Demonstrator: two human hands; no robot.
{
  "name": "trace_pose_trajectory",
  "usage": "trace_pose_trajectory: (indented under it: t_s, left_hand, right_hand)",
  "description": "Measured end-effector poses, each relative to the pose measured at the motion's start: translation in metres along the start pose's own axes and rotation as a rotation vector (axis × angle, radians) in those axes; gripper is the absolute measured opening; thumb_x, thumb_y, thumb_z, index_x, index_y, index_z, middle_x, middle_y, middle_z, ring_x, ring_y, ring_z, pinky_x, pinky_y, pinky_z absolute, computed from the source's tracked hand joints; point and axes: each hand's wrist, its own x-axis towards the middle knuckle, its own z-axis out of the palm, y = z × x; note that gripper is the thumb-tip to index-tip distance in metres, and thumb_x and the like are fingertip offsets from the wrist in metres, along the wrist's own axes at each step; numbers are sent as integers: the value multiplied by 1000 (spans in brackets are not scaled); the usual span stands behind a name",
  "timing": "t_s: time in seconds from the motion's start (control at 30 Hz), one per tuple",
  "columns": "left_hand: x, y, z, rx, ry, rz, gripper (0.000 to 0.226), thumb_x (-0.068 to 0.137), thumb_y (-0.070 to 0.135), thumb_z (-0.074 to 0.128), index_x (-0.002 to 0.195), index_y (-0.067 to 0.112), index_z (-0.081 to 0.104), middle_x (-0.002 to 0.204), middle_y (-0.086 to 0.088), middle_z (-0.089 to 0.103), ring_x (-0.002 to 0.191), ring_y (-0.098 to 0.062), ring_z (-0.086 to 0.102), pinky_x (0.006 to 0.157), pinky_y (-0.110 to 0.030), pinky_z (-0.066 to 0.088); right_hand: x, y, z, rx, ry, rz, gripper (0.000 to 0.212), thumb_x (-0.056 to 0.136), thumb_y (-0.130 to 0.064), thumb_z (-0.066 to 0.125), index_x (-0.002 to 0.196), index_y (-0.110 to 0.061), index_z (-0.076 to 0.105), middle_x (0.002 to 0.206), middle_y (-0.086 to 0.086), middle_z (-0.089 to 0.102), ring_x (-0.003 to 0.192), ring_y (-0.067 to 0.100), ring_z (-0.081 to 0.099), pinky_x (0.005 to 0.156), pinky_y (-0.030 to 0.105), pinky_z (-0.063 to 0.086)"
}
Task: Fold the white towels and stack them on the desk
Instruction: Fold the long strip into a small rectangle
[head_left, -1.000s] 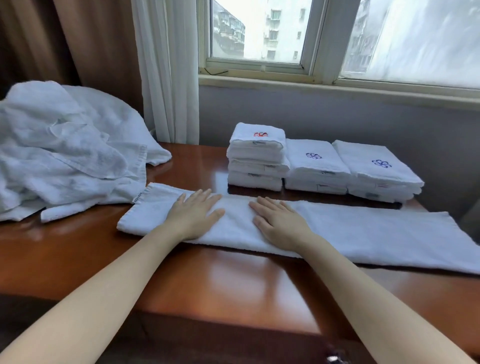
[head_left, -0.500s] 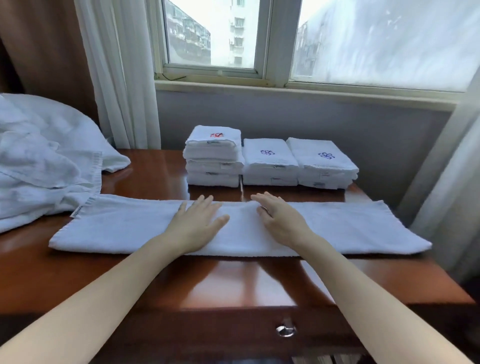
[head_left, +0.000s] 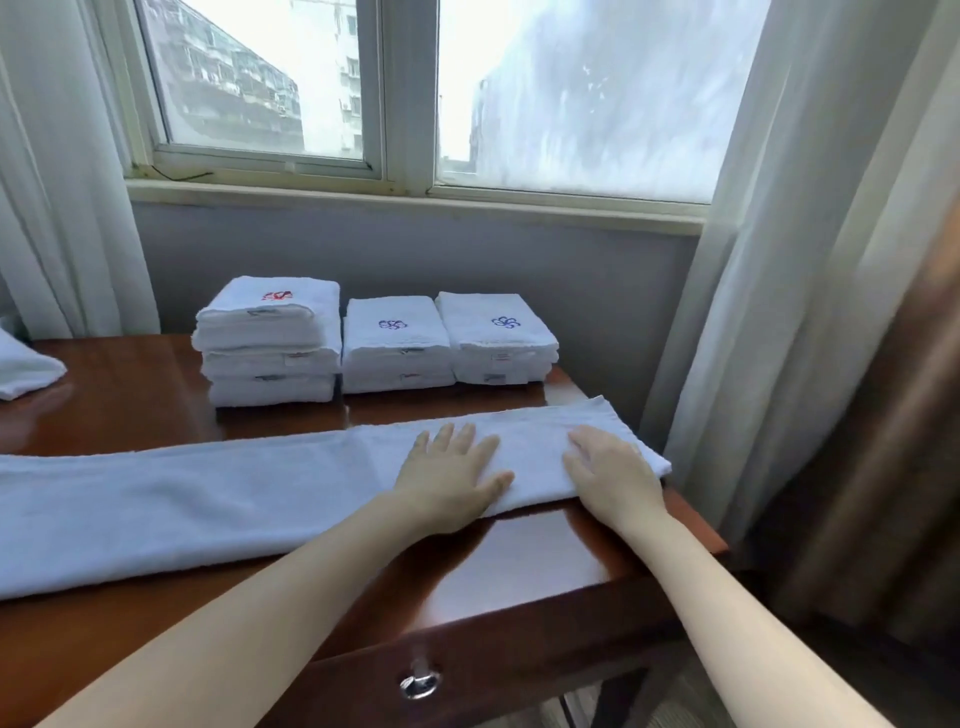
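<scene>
Far left, only a corner of the unfolded pile (head_left: 23, 364) on the desk (head_left: 130, 395). Across the desk's front, the long towel (head_left: 182, 499), folded into a narrow strip, flat from the left frame edge to the desk's right corner. Behind it, by the wall, three folded stacks (head_left: 395, 343) side by side, the left one tallest. Then the left hand (head_left: 452, 478) and right hand (head_left: 610, 480), both released and flat, fingers straight, palms pressing the strip, gripping nothing. Half a second ago resting at the strip's middle; now slid out to its right end, the right hand just short of the end hem. Likely meaning: smoothing finished on this side, crosswise fold from this end next, stacking not yet done.
</scene>
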Motion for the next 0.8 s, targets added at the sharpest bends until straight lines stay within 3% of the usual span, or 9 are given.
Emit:
trace_pose_trajectory:
  t_s: [0.07, 0.13, 0.23, 0.33, 0.43, 0.6, 0.67, 0.73, 0.8]
  left_hand:
    - [11, 8, 2, 1, -5, -11, 65, 99, 63, 20, 157, 33, 11, 166, -4, 0, 152, -26, -5, 121, -49, -4]
    - [22, 17, 2, -4, -9, 3, 66, 98, 64, 20, 156, 34, 11, 166, -3, 0, 152, -27, -5, 121, -51, -4]
    - [37, 31, 2, -25, -24, 42, 66, 98, 64, 22, 156, 35, 14, 166, -2, 0, 152, -27, -6, 121, -52, -4]
    - [49, 43, 4, -19, -7, 109, 65, 97, 64, 24, 156, 36, 15, 166, 0, 1, 152, -24, -4, 121, -51, -3]
    - [56, 44, 11, 1, 70, 157, 64, 97, 65, 24, 155, 38, 19, 166, 2, 5, 152, -20, 0, 121, -50, 1]
    - [57, 38, 21, -56, 160, 184, 64, 95, 65, 30, 153, 37, 28, 165, 5, 14, 152, -16, 8, 122, -41, 3]
    - [53, 38, 20, -157, 250, 229, 58, 93, 62, 37, 145, 37, 44, 158, 11, 32, 147, -12, 24, 118, -33, 15]
    - [46, 39, 17, -323, 326, 249, 49, 90, 61, 40, 129, 39, 60, 141, 21, 52, 132, -3, 44, 107, -25, 31]
    - [41, 41, 11, -514, 279, 207, 45, 93, 63, 40, 122, 40, 66, 130, 23, 61, 124, 1, 51, 106, -25, 38]
  right_hand:
    - [0, 13, -4, -20, 25, 43, 22, 96, -27, 43, 97, -14, 60, 104, 0, 61, 104, 25, 51, 91, 34, 31]
    - [3, 21, -6, -77, 22, 77, 27, 97, -31, 41, 106, -17, 61, 110, -2, 59, 110, 22, 50, 99, 36, 32]
    - [8, 27, -6, -102, 2, 178, 31, 96, -41, 38, 111, -23, 58, 114, 2, 55, 113, 27, 50, 92, 39, 40]
    - [11, 34, -6, -30, -33, 319, 45, 93, -53, 40, 129, -31, 51, 124, 8, 53, 117, 32, 48, 92, 41, 40]
    - [13, 38, -5, 70, 28, 396, 55, 87, -59, 48, 136, -34, 48, 125, 9, 52, 117, 32, 50, 91, 40, 42]
    - [9, 43, -4, 340, 212, 336, 50, 85, -30, 63, 134, -27, 56, 126, 5, 53, 107, 29, 59, 89, 40, 52]
    - [7, 42, -5, 398, 335, 251, 47, 84, -12, 61, 130, -20, 61, 123, 5, 61, 107, 25, 60, 91, 34, 50]
    - [2, 35, -7, 490, 477, 176, 46, 81, -3, 62, 125, -18, 64, 108, -2, 67, 98, 18, 62, 88, 34, 53]
    - [0, 25, -9, 595, 547, 152, 48, 79, -5, 68, 124, -22, 64, 89, -12, 65, 83, 7, 60, 83, 32, 54]
